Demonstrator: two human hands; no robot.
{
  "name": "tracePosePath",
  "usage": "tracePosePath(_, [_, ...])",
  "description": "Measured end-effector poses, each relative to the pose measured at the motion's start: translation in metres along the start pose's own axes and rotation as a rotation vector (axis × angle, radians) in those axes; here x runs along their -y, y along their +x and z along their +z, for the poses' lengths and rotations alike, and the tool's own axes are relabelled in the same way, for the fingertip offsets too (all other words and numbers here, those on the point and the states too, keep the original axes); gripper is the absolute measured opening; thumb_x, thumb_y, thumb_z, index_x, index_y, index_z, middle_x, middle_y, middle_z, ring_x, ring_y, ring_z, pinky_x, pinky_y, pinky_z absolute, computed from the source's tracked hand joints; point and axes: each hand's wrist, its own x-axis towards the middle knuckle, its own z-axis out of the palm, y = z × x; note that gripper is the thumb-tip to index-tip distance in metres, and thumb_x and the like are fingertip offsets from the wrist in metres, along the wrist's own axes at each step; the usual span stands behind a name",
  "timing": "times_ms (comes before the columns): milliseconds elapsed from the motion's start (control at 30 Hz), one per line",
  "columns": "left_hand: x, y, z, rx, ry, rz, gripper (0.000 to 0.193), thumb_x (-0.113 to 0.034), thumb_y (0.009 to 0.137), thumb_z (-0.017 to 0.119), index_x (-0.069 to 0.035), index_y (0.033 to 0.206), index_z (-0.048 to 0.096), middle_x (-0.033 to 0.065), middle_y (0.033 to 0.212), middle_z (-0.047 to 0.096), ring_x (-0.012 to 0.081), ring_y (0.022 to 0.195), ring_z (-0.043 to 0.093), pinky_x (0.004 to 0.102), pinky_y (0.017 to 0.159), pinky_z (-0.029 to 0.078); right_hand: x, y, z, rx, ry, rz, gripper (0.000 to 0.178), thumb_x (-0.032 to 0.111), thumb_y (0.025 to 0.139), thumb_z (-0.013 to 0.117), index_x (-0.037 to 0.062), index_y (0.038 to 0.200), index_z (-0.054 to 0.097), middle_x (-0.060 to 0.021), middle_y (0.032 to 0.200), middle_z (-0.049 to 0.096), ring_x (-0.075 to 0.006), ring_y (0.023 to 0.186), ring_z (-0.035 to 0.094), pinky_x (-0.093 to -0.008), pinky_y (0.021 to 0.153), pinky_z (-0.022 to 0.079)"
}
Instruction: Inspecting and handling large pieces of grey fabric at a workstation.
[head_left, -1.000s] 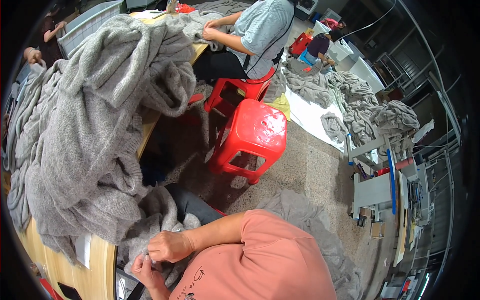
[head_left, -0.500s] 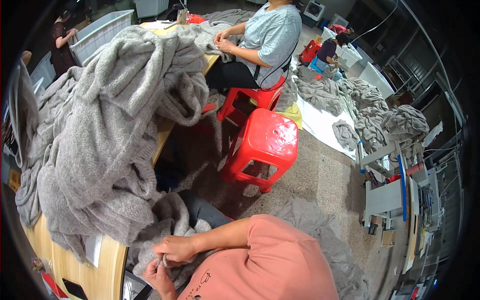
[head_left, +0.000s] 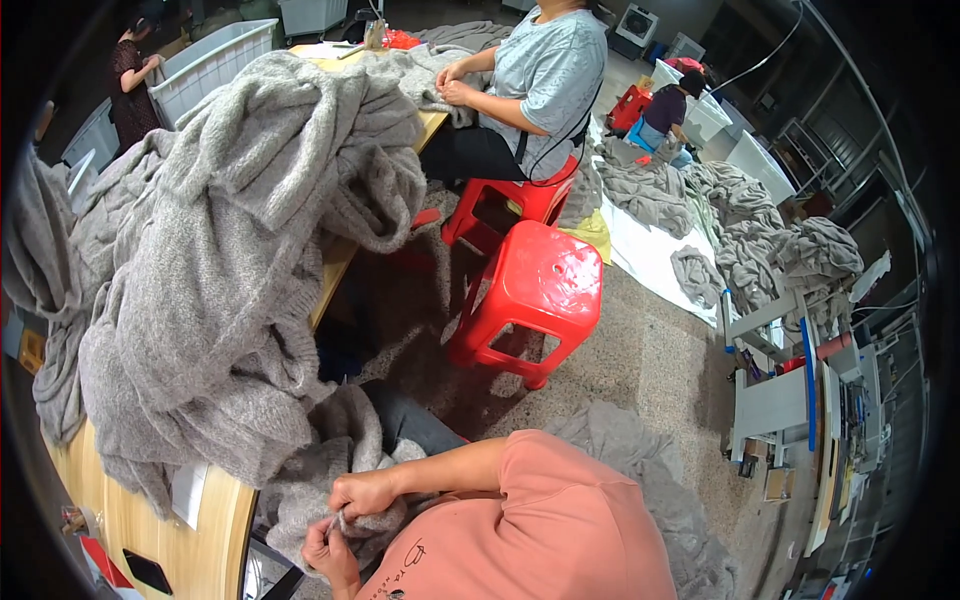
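Both of my hands work close together in front of my pink shirt, over a grey knit garment (head_left: pixel 294 500) bunched on my lap. My right hand (head_left: pixel 364 494) is closed in a pinch on a small fold of it. Just below, my left hand (head_left: pixel 330 550) has its thumb and fingers pressed together on the same fold. The fingertips nearly meet, and any small item between them is too fine to make out. A large heap of grey knitwear (head_left: pixel 190 310) covers the table beside me and hangs over its edge towards my lap.
The wooden table (head_left: pixel 120 490) carries a black phone (head_left: pixel 147 572). A red stool (head_left: pixel 550 275) stands ahead, near a seated co-worker (head_left: pixel 545 75). More grey knitwear (head_left: pixel 735 220) lies on a white floor sheet. A white bin (head_left: pixel 215 75) stands at the far left.
Both hands have shifted slightly to the right, still pinching the grey knit garment. The whole view has moved a little.
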Motion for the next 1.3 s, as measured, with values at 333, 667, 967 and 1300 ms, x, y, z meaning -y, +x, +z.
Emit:
tracePosePath(333, [0.007, 0.005, -0.008, -0.018, 0.175, 0.081, 0.010, 0.008, 0.066, 0.048, 0.002, 0.070, 0.056, 0.0065, 0.062, 0.052, 0.0121, 0.056, 0.047, 0.0257, 0.053, 0.038, 0.009, -0.002, 0.022, -0.178, -0.350, 0.115, 0.014, 0.012, 0.067, 0.053, -0.0017, 0.067, 0.054, -0.0220, 0.065, 0.056, -0.0408, 0.065, 0.053, -0.0467, 0.058, 0.041])
tracePosePath(667, [0.013, 0.000, 0.008, -0.120, 0.448, 0.301, 0.009, 0.006, 0.068, 0.047, 0.001, 0.073, 0.054, 0.0109, 0.066, 0.053, 0.0209, 0.058, 0.050, 0.0314, 0.056, 0.040, -0.008, 0.000, 0.037, -0.428, -0.586, -0.048, 0.011, 0.011, 0.065, 0.053, 0.0019, 0.068, 0.048, -0.0149, 0.064, 0.054, -0.0351, 0.059, 0.054, -0.0434, 0.051, 0.043])
tracePosePath(967, [0.008, 0.021, 0.002, 0.045, 0.543, 0.058, 0.013, 0.002, 0.067, 0.049, 0.001, 0.079, 0.055, 0.0178, 0.072, 0.054, 0.0327, 0.067, 0.052, 0.0390, 0.060, 0.040, 0.003, -0.001, 0.010, -0.499, -0.567, -0.418, 0.013, 0.012, 0.063, 0.054, 0.0030, 0.062, 0.045, -0.0116, 0.062, 0.046, -0.0283, 0.056, 0.049, -0.0388, 0.045, 0.040])
tracePosePath(1300, [-0.019, 0.017, -0.017, -0.134, 0.079, -0.255, 0.008, -0.002, 0.072, 0.057, 0.002, 0.078, 0.061, 0.0000, 0.063, 0.058, 0.0042, 0.060, 0.049, 0.0213, 0.054, 0.041, 0.017, -0.013, -0.028, -0.269, -0.704, -0.019, 0.028, 0.002, 0.067, 0.056, 0.0019, 0.094, 0.055, -0.0179, 0.107, 0.051, -0.0328, 0.092, 0.052, -0.0391, 0.078, 0.041])
